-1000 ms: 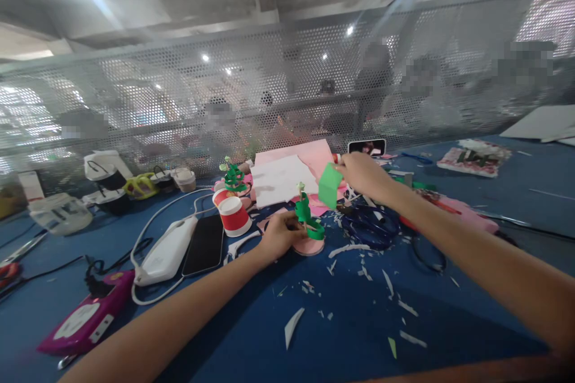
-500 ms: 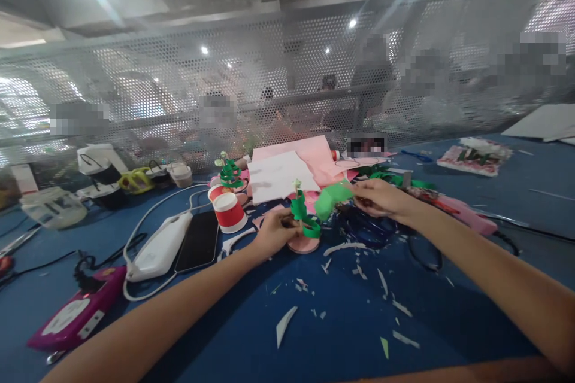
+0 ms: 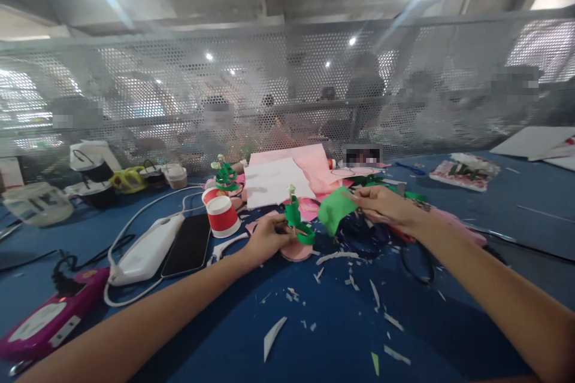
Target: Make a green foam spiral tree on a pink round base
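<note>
The green paper-spiral plant (image 3: 292,215) is standing upright on its pink round base (image 3: 297,252) near the middle of the desk (image 3: 215,335), with our left hand (image 3: 269,238) beside it. Our left fingers are closing around its lower part, just above the base, though we are seeing little of the fingertips' contact. Our right hand (image 3: 389,206) is pinching a green paper sheet (image 3: 336,209) by its edge, and the sheet is hanging slightly bent in the air, near the plant. Below it a dark blue coil (image 3: 365,236) is lying on the desk. Toward our left, a red-and-white paper cup (image 3: 223,218), a black phone (image 3: 187,245) and a white power bank (image 3: 148,251) are resting; white paper scraps (image 3: 274,338) are lying nearer us.

As we are judging it, a sideways tug from the left fingers could be tipping the slender plant or loosening it from its base, too tight a pinch could be creasing the sheet, and an inward swing could be snagging it on the spiral.
</note>
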{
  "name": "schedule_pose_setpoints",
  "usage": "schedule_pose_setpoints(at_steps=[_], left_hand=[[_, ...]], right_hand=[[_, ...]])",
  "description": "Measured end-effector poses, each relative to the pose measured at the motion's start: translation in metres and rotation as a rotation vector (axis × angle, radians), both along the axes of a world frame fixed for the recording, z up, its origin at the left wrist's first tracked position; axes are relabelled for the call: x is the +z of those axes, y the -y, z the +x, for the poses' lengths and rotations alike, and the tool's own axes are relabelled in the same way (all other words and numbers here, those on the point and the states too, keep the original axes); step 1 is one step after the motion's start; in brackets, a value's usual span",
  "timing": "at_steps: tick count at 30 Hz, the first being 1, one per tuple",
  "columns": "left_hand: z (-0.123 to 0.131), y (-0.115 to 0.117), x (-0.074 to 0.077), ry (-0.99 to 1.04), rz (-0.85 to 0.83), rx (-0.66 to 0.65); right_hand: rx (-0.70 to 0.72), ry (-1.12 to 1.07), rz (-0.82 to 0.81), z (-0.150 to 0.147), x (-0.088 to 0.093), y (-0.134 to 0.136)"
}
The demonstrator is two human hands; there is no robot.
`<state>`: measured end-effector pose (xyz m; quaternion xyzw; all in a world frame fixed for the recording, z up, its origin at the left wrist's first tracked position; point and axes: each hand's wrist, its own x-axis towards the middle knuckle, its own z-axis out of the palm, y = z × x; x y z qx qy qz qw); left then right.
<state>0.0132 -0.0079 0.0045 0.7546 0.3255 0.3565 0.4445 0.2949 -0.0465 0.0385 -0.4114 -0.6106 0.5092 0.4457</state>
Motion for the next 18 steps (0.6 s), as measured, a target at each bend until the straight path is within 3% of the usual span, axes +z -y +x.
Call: schedule_pose_setpoints(at_steps=[18], left_hand=[[0.001, -0.002, -0.002, 0.046, -0.071, 0.004]], right_hand=[[-0.077, 0.039, 0.006, -0.001, -0.013, -0.013]])
